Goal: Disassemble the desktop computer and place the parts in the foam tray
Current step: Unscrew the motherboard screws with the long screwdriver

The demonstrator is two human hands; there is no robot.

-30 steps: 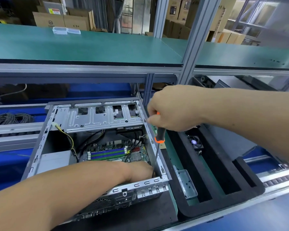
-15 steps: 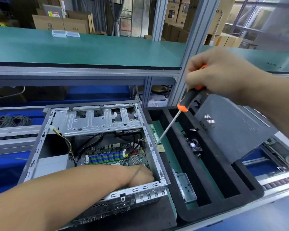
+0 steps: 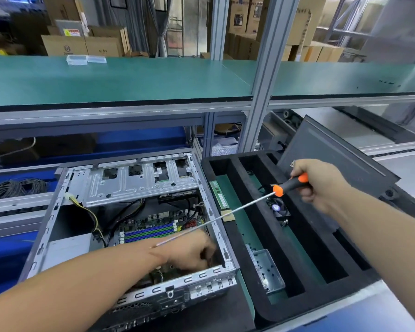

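From the head view, a green shelf (image 3: 120, 80) on grey metal posts (image 3: 264, 75) spans the scene above the desk (image 3: 230, 310), with stacked cardboard boxes (image 3: 82, 44) in the room behind. The open computer (image 3: 134, 226) lies on the desk's left, just beside the black foam tray (image 3: 304, 248), which holds a RAM stick (image 3: 219, 194), a small fan (image 3: 279, 209) and a metal bracket (image 3: 266, 269) in its slots. The left hand (image 3: 192, 252) reaches inside the case; whether its grip is closed cannot be told. The right hand (image 3: 319, 183) grips a screwdriver (image 3: 261, 200) over the tray, shaft pointing toward the case.
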